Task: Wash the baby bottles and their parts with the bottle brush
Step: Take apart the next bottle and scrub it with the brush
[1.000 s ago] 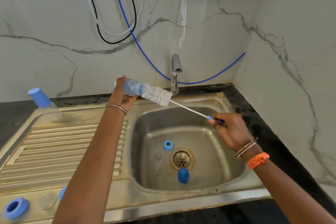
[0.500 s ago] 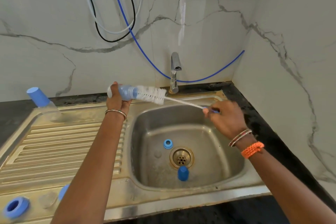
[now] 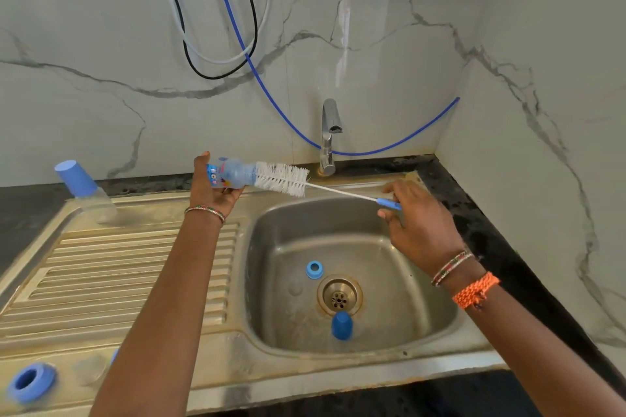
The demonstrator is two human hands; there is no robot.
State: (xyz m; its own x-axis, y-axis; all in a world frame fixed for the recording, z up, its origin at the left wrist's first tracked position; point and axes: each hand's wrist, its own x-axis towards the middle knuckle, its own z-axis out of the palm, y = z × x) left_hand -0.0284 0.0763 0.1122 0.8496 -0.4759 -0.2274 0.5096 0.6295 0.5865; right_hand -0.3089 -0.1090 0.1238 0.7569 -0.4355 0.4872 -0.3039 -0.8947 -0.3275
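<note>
My left hand point(image 3: 211, 195) grips a small clear baby bottle point(image 3: 230, 175) held sideways above the sink's back left rim. The white bristles of the bottle brush point(image 3: 283, 178) stick out of the bottle's mouth. Its thin wire runs right to a blue handle point(image 3: 389, 204), which my right hand point(image 3: 418, 225) pinches between thumb and fingers above the basin. Another bottle with a blue cap point(image 3: 83, 188) stands tilted at the drainboard's back left corner.
The steel sink point(image 3: 389, 281) holds a blue ring point(image 3: 314, 269), a blue cap point(image 3: 342, 325) and the drain point(image 3: 339, 295). A blue ring point(image 3: 31, 382) lies on the front left of the drainboard point(image 3: 118, 267). The tap point(image 3: 329, 135) stands behind the basin, with hoses point(image 3: 250, 54) on the wall.
Both hands rose and shifted toward the back rim. The bottle levelled out and the brush slid a little further out of it.
</note>
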